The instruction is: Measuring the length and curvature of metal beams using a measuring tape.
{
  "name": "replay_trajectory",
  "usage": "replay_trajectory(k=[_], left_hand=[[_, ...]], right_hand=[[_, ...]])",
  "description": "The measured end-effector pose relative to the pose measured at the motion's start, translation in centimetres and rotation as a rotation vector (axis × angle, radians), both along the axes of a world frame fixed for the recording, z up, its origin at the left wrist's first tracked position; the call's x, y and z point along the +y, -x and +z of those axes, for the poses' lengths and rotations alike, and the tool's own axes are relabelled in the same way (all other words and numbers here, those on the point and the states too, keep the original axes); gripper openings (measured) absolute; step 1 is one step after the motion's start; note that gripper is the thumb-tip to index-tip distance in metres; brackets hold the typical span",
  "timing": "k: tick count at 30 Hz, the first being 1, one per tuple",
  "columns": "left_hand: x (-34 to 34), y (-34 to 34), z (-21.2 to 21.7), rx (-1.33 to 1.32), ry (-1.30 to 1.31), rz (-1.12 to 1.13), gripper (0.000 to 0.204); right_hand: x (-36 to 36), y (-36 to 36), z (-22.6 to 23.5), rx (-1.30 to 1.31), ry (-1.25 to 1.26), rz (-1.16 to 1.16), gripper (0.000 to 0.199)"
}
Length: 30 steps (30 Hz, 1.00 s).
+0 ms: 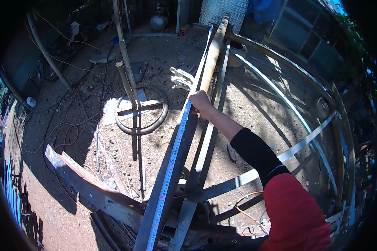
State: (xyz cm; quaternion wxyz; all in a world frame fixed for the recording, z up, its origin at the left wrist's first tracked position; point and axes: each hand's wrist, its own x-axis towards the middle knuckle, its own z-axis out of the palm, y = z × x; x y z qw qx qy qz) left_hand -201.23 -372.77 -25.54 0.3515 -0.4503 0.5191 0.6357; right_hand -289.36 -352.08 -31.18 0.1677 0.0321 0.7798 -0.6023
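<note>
A blue measuring tape [170,169] lies stretched along the top of a long dark steel beam [171,196] that runs away from me. My right hand [200,103], in a black cuff and red sleeve, is closed at the far end of the visible tape, pressing it against the beam. The fingertips are partly hidden, but the tape runs up to them. Just beyond the hand, locking pliers [182,78] are clamped on the beam's left edge. My left hand is out of view.
A rusty round pipe [215,46] and a second steel bar [215,121] run beside the beam. Left stands a post on a wheel-rim base [141,125]. A metal channel [92,186] juts out at lower left. Flat bars [289,152] cross at right. Hoses and cables trail over the ground.
</note>
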Motion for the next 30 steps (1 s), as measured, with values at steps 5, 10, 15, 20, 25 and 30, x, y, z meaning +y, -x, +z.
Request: replay_trajectory(k=[5,10,15,20,25,30], left_hand=[[0.9,-2.7,-0.2,-0.014,-0.047,0.036,0.028],[1.2,-4.3,0.5,-0.035,-0.074,0.055,0.028],[1.4,-6.1,2.2,-0.069,-0.093,0.068,0.029],[1.8,-7.3,2.0,-0.080,-0.126,0.083,0.029],[1.9,-7.9,0.5,-0.073,-0.176,0.092,0.029],[0.8,-7.3,-1.2,-0.060,-0.234,0.073,0.029]], right_hand=[[0.7,-13.0,2.1,-0.365,0.293,0.328,0.015],[1.1,-20.6,3.2,-0.547,0.408,0.499,0.019],[1.5,-20.2,3.5,-0.556,0.501,0.460,0.021],[2.7,-17.6,3.7,-0.314,0.486,0.371,0.022],[3.1,-14.8,5.6,-0.187,0.470,0.334,0.020],[3.7,-7.4,5.8,0.030,0.529,0.096,0.020]])
